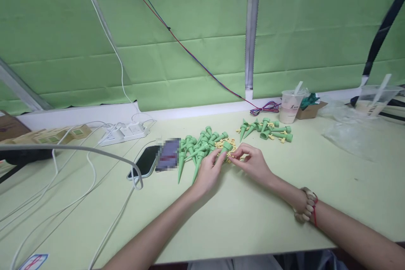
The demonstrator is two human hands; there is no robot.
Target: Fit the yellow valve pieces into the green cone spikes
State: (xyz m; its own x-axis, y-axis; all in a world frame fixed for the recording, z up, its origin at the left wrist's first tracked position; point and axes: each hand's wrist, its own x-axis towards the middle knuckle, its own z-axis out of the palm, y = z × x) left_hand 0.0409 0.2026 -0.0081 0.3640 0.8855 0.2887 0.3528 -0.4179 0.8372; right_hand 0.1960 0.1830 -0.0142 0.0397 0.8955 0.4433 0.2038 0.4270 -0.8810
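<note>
Green cone spike [225, 147] sits pinched in the left hand [209, 171], fingertips closed on its wide collar end, just above the pale green table [247, 215]. Long axis looks to run roughly toward the near-left, tip pointing back under the left palm, but fingers cover most of it so can't confirm. Right hand [253, 163] is directly to the right of it, thumb and forefinger pinched on a small yellow fitting [233, 157], nearly touching the spike's collar. So the gap that matters: fitting lies just right of the collar opening, both hands practically meeting, left hand holds the spike, right hand is the nearer one to the fitting supply. Loose yellow fittings [230, 141] lie under and behind the fingers. Main pile of green spikes [198, 147] is just left of the left hand, tips mostly aimed toward the near edge. Second, smaller group of spikes with yellow parts attached [268, 130] lies farther back right, apart from both hands. Phone [146, 162] and a blurred-out card [168, 154] sit left of the pile; power strip [125, 132] with white cables behind. Plastic cup [289, 106] at back right. Beaded bracelet [306, 210] on the right wrist.
</note>
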